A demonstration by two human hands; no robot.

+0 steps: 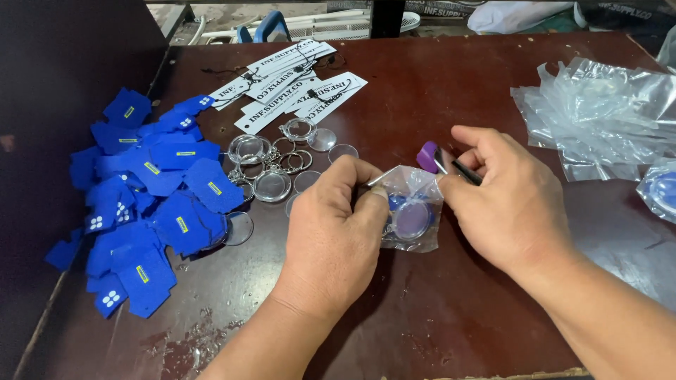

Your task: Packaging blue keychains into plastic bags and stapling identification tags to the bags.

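A dark reddish-brown wooden table (436, 309) with a worn, scuffed surface fills the view. On its left side lies a loose heap of blue felt pieces (151, 211), some with small yellow or white marks. Just right of the heap sits a cluster of clear round keyring cases with metal rings (271, 165). Beyond them, near the far edge, white paper tags with black strings (292, 88) lie fanned out. At the far right rests a crumpled pile of clear plastic bags (598, 116). A small clear bag holding a blue round piece (412, 214) lies near the middle.
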